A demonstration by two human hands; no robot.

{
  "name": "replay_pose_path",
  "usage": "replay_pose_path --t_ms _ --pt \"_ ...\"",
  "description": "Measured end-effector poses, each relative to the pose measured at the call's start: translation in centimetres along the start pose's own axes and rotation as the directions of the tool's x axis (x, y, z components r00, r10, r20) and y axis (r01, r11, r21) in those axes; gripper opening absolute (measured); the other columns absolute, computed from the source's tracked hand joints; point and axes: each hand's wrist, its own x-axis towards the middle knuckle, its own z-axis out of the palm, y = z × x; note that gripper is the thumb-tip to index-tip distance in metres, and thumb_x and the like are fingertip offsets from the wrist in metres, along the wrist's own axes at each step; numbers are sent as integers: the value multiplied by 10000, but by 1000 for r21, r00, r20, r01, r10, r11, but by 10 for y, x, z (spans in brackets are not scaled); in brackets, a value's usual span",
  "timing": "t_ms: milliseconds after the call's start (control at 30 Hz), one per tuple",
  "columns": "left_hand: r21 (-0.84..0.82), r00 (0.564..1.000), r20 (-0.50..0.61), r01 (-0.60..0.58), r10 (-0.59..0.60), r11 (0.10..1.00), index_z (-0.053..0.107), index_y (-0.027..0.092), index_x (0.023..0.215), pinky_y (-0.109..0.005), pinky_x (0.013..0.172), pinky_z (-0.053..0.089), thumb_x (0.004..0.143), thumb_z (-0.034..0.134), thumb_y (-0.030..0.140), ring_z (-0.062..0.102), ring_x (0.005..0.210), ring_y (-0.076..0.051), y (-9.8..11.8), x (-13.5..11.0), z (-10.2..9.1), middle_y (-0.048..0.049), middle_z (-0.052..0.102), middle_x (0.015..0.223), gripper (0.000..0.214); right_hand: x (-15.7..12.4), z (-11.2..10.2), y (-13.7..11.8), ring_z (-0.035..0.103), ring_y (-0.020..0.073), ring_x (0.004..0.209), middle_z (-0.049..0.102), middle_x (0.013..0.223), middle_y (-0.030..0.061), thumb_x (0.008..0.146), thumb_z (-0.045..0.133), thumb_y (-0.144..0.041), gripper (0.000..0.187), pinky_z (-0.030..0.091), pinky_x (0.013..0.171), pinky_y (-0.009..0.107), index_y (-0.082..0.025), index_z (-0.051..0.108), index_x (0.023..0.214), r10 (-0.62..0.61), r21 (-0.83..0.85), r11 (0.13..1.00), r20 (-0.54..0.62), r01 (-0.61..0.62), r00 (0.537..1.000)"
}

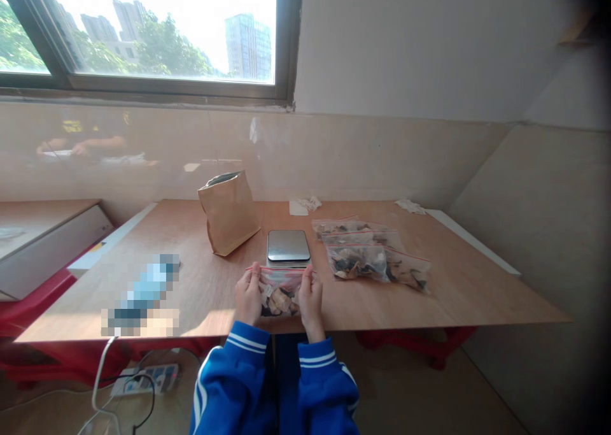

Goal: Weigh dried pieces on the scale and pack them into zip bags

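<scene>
A clear zip bag (280, 300) with a red seal strip hangs upright between my hands at the table's near edge. Inside it are pale brown and dark dried pieces, whose kind I cannot make out. My left hand (248, 295) pinches the bag's upper left corner, and my right hand (312, 298) pinches the upper right one. Just beyond the bag sits a flat scale (288, 245) with a bare silver plate. To its right lie several similar filled zip bags (359, 262), overlapping one another.
An open brown paper bag (230, 213) stands left of the scale. Crumpled white tissue (310, 203) lies near the wall. A blurred-out device (146, 292) with a white cable rests at the table's left. Below is a power strip (147, 379) among red stools.
</scene>
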Motion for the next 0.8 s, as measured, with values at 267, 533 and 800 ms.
replay_pose_path --t_ms 267,533,800 --pt "-247 991 59 133 -122 960 602 163 592 -257 474 402 744 521 742 499 439 -128 -2 -1 11 -30 592 484 604 0 -5 -13 653 231 523 668 536 101 871 192 -758 799 539 578 329 -181 686 622 210 246 940 120 -234 970" --pt "-403 892 317 434 -322 806 667 120 759 -319 624 517 750 491 755 681 655 -227 -2 -5 19 -89 678 607 658 4 -21 -11 629 226 512 660 532 94 876 251 -742 740 526 586 333 -196 639 561 239 225 942 65 -247 969" --pt "-268 837 483 419 -255 868 723 145 817 -294 580 479 778 469 741 646 654 -208 -11 -15 23 -115 712 730 649 23 -70 -14 525 208 438 504 392 24 826 391 -741 609 404 461 322 -244 499 490 151 3 988 -188 -154 970"
